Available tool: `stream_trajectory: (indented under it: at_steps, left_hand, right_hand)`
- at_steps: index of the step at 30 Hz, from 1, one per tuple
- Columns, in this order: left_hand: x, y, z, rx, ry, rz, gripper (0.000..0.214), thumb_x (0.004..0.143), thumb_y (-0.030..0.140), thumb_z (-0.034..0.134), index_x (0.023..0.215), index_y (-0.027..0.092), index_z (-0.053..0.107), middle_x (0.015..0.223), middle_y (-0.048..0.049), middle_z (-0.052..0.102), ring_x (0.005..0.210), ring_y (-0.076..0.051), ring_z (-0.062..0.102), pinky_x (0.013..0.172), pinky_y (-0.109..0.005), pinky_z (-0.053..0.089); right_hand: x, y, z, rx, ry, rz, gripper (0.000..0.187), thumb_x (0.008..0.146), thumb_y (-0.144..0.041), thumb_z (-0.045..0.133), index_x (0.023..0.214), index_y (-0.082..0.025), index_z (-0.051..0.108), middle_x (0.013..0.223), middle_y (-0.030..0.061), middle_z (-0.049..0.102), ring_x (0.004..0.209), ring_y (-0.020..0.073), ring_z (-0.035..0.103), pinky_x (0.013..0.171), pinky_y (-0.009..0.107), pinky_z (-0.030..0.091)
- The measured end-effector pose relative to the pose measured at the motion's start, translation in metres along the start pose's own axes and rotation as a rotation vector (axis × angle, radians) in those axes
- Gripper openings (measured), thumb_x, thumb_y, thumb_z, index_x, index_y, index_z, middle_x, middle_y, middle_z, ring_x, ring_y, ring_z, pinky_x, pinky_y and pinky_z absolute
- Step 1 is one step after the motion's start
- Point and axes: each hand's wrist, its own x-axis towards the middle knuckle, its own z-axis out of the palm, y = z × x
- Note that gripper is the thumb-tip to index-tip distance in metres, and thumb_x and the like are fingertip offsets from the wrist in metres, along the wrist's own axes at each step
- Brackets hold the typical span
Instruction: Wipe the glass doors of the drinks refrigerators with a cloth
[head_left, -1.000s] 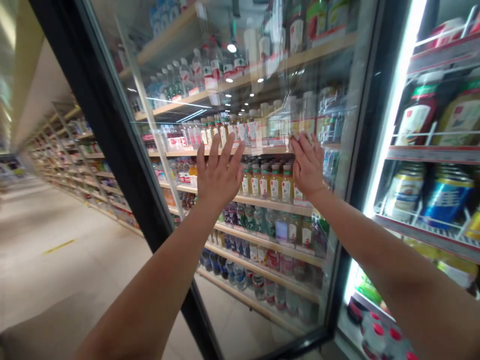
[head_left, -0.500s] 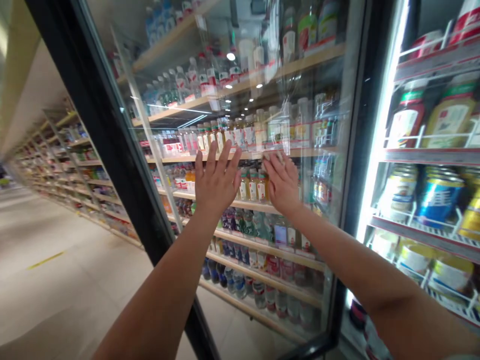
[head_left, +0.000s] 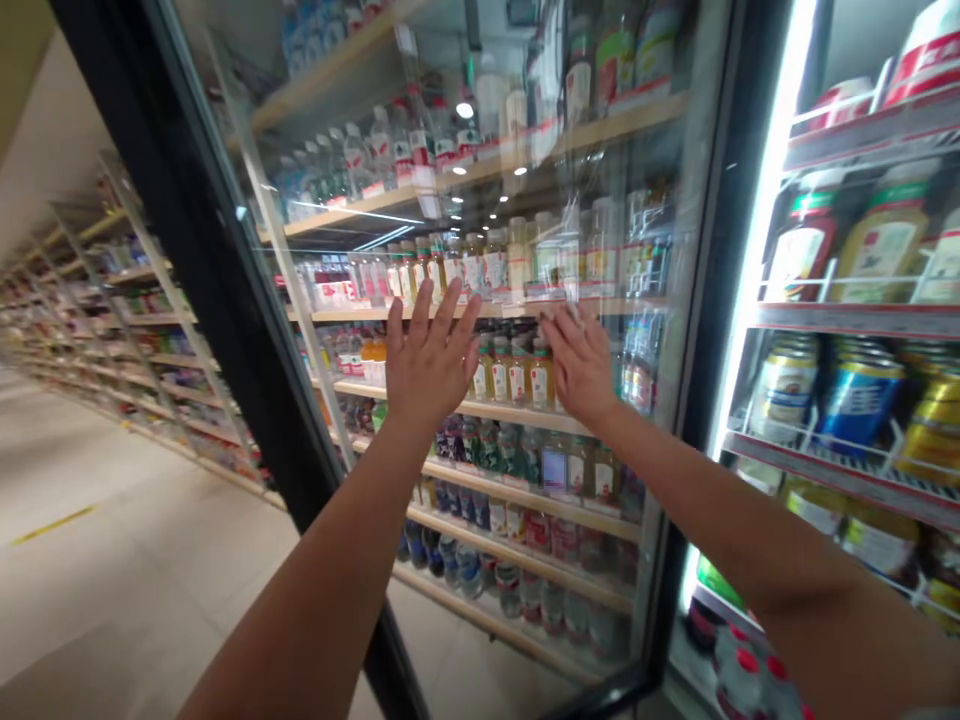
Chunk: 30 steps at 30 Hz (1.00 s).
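Note:
A glass door with a black frame stands swung open in front of me. My left hand lies flat against the glass, fingers spread and nothing in it. To its right, my right hand presses on the same pane with its fingers bent together. A small pale cloth shows at those fingertips, mostly hidden under them. Through the pane I see rows of juice bottles on wooden shelves, mixed with reflections of ceiling lights.
On the right is a lit cooler with wire-fronted shelves of bottles and cans. Bottles with red caps stand at its bottom. Long store shelves run along the left, beside a pale floor with a yellow strip.
My right hand has shifted slightly to the right on the glass, and less of the cloth shows. My left hand stays nearly in place. The camera view has turned a little.

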Motion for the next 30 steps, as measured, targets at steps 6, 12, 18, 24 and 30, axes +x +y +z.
stream_trajectory:
  at_steps: [6,12,18,24,30]
  left_hand:
    - [0.001,-0.001,0.000,-0.012,0.013,0.002,0.059,0.100,0.032,0.051,0.157,0.032,0.033,0.164,-0.0024,0.031,0.155,-0.029,0.018,0.127,-0.056,0.008]
    - [0.001,-0.001,0.000,-0.033,-0.001,-0.006,0.058,0.101,0.032,0.050,0.157,0.031,0.032,0.165,-0.0022,0.029,0.155,-0.029,0.017,0.126,-0.057,0.008]
    - [0.001,0.000,0.000,-0.037,0.029,0.008,0.060,0.100,0.031,0.052,0.157,0.031,0.033,0.164,-0.0026,0.031,0.155,-0.029,0.018,0.127,-0.057,0.007]
    - [0.001,0.002,0.000,-0.046,0.024,0.005,0.059,0.101,0.031,0.050,0.157,0.030,0.032,0.164,-0.0026,0.030,0.155,-0.029,0.016,0.126,-0.058,0.007]
    - [0.000,0.000,-0.001,-0.060,-0.005,0.020,0.060,0.102,0.042,0.046,0.158,0.031,0.028,0.166,-0.0038,0.027,0.156,-0.028,0.009,0.126,-0.058,0.004]
  right_hand:
    - [-0.021,0.005,-0.007,0.042,-0.171,-0.297,0.056,0.097,-0.015,0.045,0.151,-0.030,0.044,0.153,-0.0010,0.051,0.154,0.0202,0.025,0.126,0.048,0.026]
    - [-0.028,0.029,-0.010,-0.028,0.028,0.149,0.060,0.099,-0.017,0.035,0.158,-0.026,0.031,0.160,0.0069,0.040,0.155,0.0276,0.022,0.122,0.060,0.031]
    - [-0.066,0.059,-0.020,-0.011,-0.119,-0.076,0.058,0.096,-0.016,0.043,0.153,-0.027,0.041,0.153,0.0060,0.051,0.153,0.0258,0.028,0.122,0.055,0.033]
    - [-0.067,0.088,-0.024,-0.117,0.105,0.380,0.063,0.097,-0.018,0.033,0.159,-0.019,0.027,0.162,0.0126,0.035,0.154,0.0292,0.024,0.123,0.062,0.028]
    - [-0.034,-0.008,-0.004,0.127,-0.055,0.212,0.068,0.098,-0.015,0.034,0.161,-0.032,0.016,0.164,0.0028,0.031,0.157,0.0257,0.015,0.126,0.059,0.025]
